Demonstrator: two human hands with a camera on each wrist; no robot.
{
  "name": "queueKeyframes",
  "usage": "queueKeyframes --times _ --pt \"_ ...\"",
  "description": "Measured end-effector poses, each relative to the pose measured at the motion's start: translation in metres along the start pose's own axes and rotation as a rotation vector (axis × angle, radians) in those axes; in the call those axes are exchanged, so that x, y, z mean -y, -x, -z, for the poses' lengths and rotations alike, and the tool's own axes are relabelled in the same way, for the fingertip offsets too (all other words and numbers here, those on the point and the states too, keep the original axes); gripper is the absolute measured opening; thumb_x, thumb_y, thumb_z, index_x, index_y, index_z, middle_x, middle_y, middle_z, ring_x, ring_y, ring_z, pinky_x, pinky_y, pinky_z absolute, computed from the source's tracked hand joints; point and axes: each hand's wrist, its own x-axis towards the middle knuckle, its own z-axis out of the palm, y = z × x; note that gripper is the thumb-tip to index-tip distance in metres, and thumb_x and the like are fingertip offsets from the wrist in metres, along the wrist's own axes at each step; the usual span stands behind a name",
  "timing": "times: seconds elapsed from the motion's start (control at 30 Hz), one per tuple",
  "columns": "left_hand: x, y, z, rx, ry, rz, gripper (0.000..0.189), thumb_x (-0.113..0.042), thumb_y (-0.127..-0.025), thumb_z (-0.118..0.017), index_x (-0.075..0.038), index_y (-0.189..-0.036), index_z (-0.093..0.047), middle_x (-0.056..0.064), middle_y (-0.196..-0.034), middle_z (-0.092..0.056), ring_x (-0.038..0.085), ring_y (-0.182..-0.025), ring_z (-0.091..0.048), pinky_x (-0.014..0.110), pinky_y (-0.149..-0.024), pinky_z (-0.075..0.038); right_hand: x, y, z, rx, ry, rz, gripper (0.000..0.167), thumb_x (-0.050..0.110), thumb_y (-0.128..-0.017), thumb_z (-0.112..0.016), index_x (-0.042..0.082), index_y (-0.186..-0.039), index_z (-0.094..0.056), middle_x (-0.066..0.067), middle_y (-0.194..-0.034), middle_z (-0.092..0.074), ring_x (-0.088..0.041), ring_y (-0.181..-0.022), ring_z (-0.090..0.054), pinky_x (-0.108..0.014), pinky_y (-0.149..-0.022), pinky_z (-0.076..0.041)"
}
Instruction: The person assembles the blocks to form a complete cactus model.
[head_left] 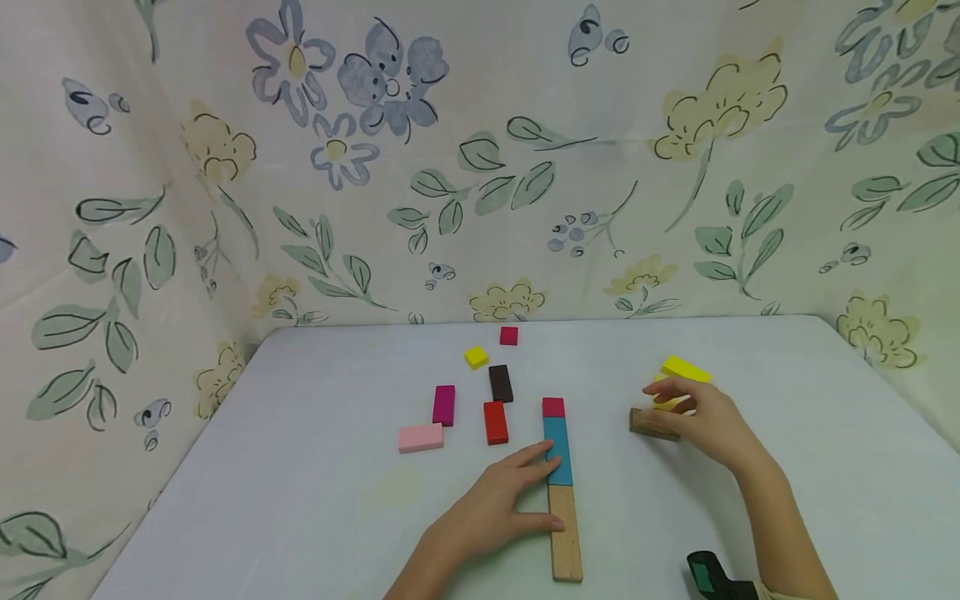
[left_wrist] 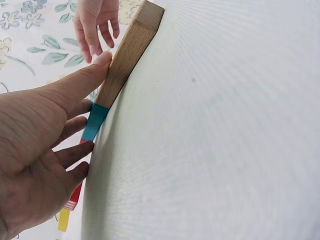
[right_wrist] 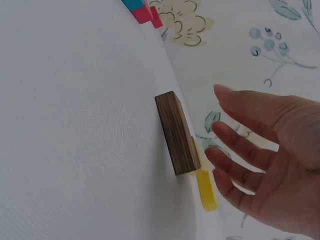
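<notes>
A long tan wooden block (head_left: pixel 567 546), a blue block (head_left: pixel 557 427) and a small crimson block (head_left: pixel 553 407) lie end to end in a straight row. Along its left side, my left hand (head_left: pixel 495 510) touches the row, thumb on the tan block and fingertips at the blue one. My right hand (head_left: pixel 712 425) hovers by a dark brown wooden block (head_left: pixel 648 423), nothing in its loosely bent fingers. In the right wrist view that hand is apart from the brown block (right_wrist: pixel 177 135). Behind it lies a yellow block (head_left: pixel 686 368); another yellow piece is partly hidden by the fingers.
Left of the row lie a red block (head_left: pixel 496 422), a black block (head_left: pixel 501 383), a magenta block (head_left: pixel 444 405) and a pink block (head_left: pixel 421 437). Farther back are a small yellow block (head_left: pixel 476 358) and a crimson one (head_left: pixel 508 336). A flowered cloth (head_left: pixel 450 275) hangs behind the white table (head_left: pixel 300 500).
</notes>
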Motion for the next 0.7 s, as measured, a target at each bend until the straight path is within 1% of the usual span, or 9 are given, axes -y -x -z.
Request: queueKeyframes --times 0.13,0.27,0.5,0.7 --pt "0.0 0.0 0.0 -0.004 -0.004 -0.009 0.075 -0.044 -0.094 -0.08 -0.018 -0.158 -0.051 -0.004 -0.17 -0.038 0.021 -0.155 -0.038 0.041 -0.122 -0.04 -0.007 0.001 0.006 0.019 0.022 -0.033 0.039 0.025 -0.096 -0.079 0.0 -0.124 -0.07 -0.02 -0.117 -0.07 -0.033 -0.101 -0.064 -0.034 -0.073 -0.054" --pt "0.0 0.0 -0.001 -0.003 0.0 -0.009 0.075 -0.044 -0.094 -0.08 -0.019 -0.158 -0.051 -0.004 -0.17 -0.038 0.021 -0.156 -0.037 0.041 -0.123 -0.04 -0.013 0.0 0.01 0.044 0.04 -0.065 0.04 0.026 -0.096 -0.08 -0.001 -0.124 -0.07 -0.019 -0.114 -0.07 -0.03 -0.097 -0.065 -0.033 -0.073 -0.053" --pt "0.001 0.0 -0.001 -0.003 0.009 -0.008 0.075 -0.044 -0.094 -0.08 -0.018 -0.158 -0.051 -0.005 -0.17 -0.038 0.022 -0.155 -0.037 0.041 -0.122 -0.04 -0.018 0.0 0.012 0.084 0.02 -0.071 0.035 0.021 -0.096 -0.079 -0.002 -0.121 -0.073 -0.016 -0.113 -0.069 -0.025 -0.091 -0.063 -0.034 -0.072 -0.051" --pt "0.002 -0.001 0.0 0.0 0.013 -0.013 0.075 -0.044 -0.094 -0.079 -0.018 -0.158 -0.051 -0.004 -0.17 -0.038 0.022 -0.155 -0.038 0.041 -0.122 -0.04 -0.017 -0.001 0.01 0.079 0.025 -0.084 0.036 0.022 -0.094 -0.08 -0.003 -0.12 -0.074 -0.018 -0.114 -0.069 -0.026 -0.092 -0.063 -0.035 -0.071 -0.05"
